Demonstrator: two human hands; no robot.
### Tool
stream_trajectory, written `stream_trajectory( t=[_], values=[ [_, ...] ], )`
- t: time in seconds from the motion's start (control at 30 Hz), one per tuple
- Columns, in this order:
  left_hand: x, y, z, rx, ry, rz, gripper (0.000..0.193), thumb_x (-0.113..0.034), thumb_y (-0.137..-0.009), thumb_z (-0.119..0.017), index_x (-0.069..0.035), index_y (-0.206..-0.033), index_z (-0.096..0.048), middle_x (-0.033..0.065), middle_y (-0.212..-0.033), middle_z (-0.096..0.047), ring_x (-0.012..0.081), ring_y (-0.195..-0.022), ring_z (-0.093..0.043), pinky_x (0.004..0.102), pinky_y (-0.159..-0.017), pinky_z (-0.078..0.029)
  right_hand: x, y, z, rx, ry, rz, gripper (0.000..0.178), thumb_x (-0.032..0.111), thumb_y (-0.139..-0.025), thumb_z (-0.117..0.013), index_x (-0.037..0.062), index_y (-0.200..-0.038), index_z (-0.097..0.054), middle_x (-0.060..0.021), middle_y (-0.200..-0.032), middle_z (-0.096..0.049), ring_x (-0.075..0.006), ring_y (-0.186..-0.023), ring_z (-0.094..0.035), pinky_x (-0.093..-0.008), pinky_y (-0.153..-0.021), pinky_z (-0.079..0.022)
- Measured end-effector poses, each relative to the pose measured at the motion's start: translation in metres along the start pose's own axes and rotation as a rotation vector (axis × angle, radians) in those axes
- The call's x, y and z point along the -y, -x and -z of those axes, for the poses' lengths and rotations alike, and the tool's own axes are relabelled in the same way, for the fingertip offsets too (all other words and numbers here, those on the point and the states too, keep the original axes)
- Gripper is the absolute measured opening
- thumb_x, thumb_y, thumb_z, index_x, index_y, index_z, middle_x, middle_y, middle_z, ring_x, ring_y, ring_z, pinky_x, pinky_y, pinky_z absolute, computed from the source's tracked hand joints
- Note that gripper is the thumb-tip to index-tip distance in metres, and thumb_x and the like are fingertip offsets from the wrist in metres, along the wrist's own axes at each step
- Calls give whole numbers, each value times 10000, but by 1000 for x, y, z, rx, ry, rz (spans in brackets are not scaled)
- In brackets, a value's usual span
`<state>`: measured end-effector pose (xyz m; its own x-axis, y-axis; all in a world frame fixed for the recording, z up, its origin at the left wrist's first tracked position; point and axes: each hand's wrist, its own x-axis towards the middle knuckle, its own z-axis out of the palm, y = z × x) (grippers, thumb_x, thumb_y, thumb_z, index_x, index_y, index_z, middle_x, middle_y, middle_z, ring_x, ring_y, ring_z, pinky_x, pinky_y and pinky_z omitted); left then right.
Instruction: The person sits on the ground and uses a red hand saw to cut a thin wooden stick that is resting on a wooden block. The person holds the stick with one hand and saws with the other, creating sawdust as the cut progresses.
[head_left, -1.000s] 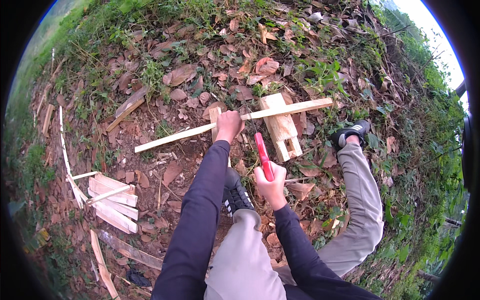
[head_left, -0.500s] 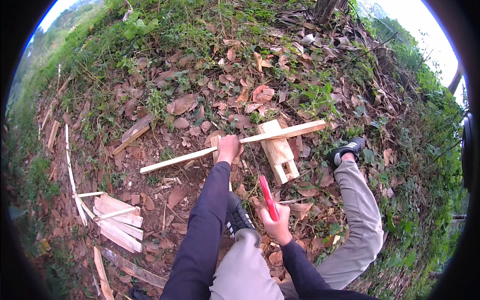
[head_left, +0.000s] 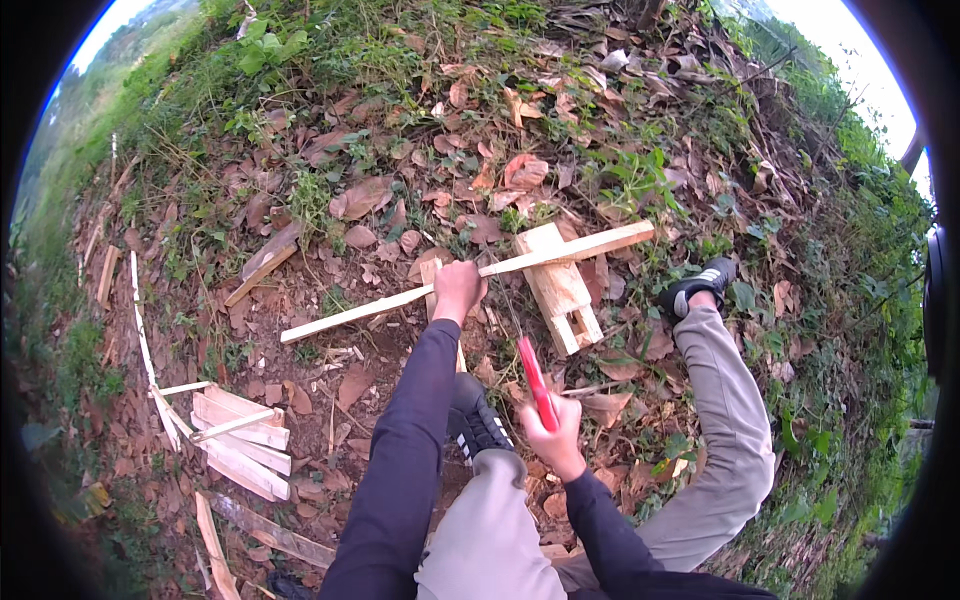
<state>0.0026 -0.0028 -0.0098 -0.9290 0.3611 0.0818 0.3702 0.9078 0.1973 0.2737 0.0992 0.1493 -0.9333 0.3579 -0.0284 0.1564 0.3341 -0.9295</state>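
Observation:
A long, pale wooden strip (head_left: 590, 244) lies across a thick, notched wooden block (head_left: 562, 300) on the ground. My left hand (head_left: 459, 290) is closed around the strip left of the block, pressing near another upright-lying piece of wood (head_left: 430, 272). Closed on the red handle of a handsaw (head_left: 537, 383), my right hand (head_left: 555, 438) is nearer to me and to the right. The thin, dark saw blade slants up from the handle and meets the strip just right of my left hand. Whether its teeth are in a cut is too small to tell.
Several pale boards (head_left: 243, 440) are stacked at the left, beside a long thin strip (head_left: 140, 320). A darker wood piece (head_left: 265, 262) lies further off. My shoes (head_left: 475, 425) flank the work on leaf-covered, sloping ground. Green plants (head_left: 640, 190) grow beyond the block.
The saw and my right hand have moved slightly away from me along the blade's line. My left hand keeps its hold, and the strip's right end sits a little higher in view.

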Motion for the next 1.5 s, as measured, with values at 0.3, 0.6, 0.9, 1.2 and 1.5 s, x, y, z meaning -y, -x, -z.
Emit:
stream_trajectory(
  t=[0.3, 0.6, 0.9, 1.2, 1.5],
  values=[
    [0, -6, -4, -43, 34, 56, 254, -299, -738, -755, -54, -681, -721, 172, -679, -691, 351, -674, -713, 430, -616, -578, -7, 15, 5, -30, 23, 48, 194, 67, -746, -655, 21, -595, -541, -77, -463, -467, -146, -406, -530, -307, -449, -409],
    [-5, -2, 1, -8, 26, 67, 221, -276, -761, -715, -74, -674, -724, 149, -668, -696, 319, -647, -717, 415, -583, -575, -18, -1, 4, 4, 37, 45, 234, 70, -775, -644, 22, -594, -504, -51, -464, -451, -91, -411, -455, -328, -430, -357],
    [-5, 2, 3, -31, 30, 81, 234, -292, -780, -717, -74, -696, -739, 159, -675, -696, 320, -663, -718, 416, -599, -572, -15, -38, -21, -44, -25, -34, 261, 76, -778, -666, 24, -600, -483, -26, -476, -428, -71, -454, -407, -314, -449, -332],
    [-28, 12, 6, -11, 25, 81, 219, -293, -780, -724, -89, -707, -756, 144, -703, -712, 303, -684, -731, 394, -606, -582, -23, -55, -17, -63, 12, -10, 252, 88, -799, -654, 21, -614, -497, -36, -479, -456, -86, -436, -446, -321, -450, -353],
    [-11, 8, 2, -9, 26, 50, 201, -272, -797, -712, -91, -718, -754, 137, -684, -710, 301, -669, -728, 398, -596, -578, -17, -11, -5, -1, 38, 41, 187, 61, -773, -642, 20, -627, -533, -64, -480, -483, -99, -416, -471, -314, -434, -372]
  ],
)
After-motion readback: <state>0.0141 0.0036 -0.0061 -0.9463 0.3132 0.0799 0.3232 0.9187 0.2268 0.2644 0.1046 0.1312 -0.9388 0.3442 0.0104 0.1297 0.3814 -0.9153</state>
